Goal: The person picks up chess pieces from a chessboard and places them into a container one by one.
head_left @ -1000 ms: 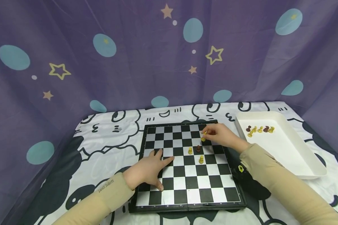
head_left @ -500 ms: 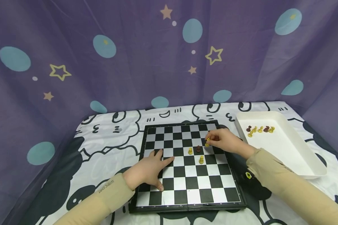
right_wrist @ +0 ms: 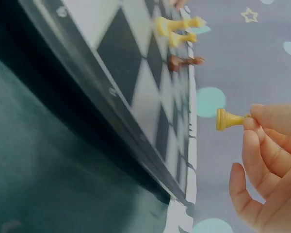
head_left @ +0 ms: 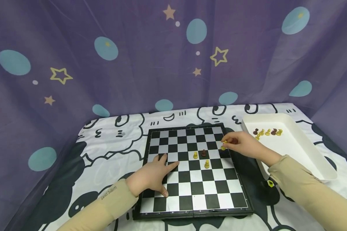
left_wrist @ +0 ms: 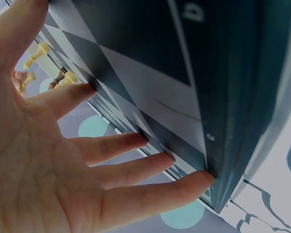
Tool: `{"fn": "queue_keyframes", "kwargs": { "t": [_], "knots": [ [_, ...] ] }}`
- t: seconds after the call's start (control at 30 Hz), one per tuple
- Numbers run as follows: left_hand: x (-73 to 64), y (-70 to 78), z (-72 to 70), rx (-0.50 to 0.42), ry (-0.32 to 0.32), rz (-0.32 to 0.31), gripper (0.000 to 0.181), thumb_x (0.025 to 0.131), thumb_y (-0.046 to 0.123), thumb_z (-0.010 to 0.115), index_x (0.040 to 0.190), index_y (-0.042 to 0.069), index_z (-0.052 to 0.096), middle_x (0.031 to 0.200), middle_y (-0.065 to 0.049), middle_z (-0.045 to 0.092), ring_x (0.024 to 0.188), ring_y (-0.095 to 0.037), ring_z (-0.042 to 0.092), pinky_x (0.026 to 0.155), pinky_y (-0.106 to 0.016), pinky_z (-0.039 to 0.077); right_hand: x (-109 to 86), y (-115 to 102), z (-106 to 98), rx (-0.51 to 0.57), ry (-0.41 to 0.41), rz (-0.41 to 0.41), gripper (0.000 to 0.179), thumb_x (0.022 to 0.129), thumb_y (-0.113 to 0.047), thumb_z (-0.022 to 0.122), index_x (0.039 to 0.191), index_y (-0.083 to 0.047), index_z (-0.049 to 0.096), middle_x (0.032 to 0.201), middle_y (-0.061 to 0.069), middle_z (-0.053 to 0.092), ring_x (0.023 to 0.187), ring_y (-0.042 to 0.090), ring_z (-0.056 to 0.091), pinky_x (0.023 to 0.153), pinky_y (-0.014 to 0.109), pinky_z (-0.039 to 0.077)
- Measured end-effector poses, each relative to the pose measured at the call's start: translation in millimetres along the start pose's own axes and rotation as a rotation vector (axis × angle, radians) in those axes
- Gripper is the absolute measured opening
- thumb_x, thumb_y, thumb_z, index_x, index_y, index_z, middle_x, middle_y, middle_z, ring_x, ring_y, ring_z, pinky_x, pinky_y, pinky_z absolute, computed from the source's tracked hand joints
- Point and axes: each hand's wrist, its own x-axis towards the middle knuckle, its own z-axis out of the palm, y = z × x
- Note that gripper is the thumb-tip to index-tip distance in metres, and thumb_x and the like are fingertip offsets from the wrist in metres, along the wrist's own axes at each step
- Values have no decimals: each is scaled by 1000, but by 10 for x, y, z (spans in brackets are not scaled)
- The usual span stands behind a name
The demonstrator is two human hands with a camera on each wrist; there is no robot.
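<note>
In the head view a black and white chessboard [head_left: 184, 203] lies on the patterned cloth. My right hand [head_left: 244, 145] is over the board's right edge, pinching a yellow chess pawn [right_wrist: 229, 120] by its top between thumb and forefinger; its base points down, above the board. My left hand [head_left: 151, 175] is spread on the board's left side, its straight fingertips resting on the squares. Two yellow chess pieces, a nearer one [head_left: 207, 164] and a farther one [head_left: 195, 155], stand right of the board's middle. A dark brown piece [head_left: 203, 153] stands beside the farther one.
A white tray [head_left: 295, 160] stands to the right, with several yellow and brown chess pieces [head_left: 267, 132] near its far end. Behind the cloth-covered table [head_left: 112, 138] hangs a purple curtain [head_left: 150, 64] with stars and ovals.
My right hand has moved right and slightly nearer with the yellow pawn, from the board's far right squares to its right edge. My left hand and the standing pieces have stayed put.
</note>
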Motion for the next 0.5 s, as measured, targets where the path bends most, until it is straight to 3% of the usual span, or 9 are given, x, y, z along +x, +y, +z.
{"fn": "queue_keyframes", "kwargs": {
  "t": [0.33,0.5],
  "knots": [
    [5,-2,2,-4,0,3,106,54,50,83,145,30,32,147,-21,29,131,-47,31,91,-54,45,-86,34,-381,-77,135,34,14,86,-12,65,98,-7,69,77,2,68,69,10,61,64,26,49],
    [6,-6,3,-9,-3,4,106,54,50,83,145,30,32,147,-22,28,131,-47,31,92,-54,45,-113,105,-521,-92,160,52,16,87,-13,64,101,-7,69,80,3,69,73,12,62,65,26,49]
  ]
}}
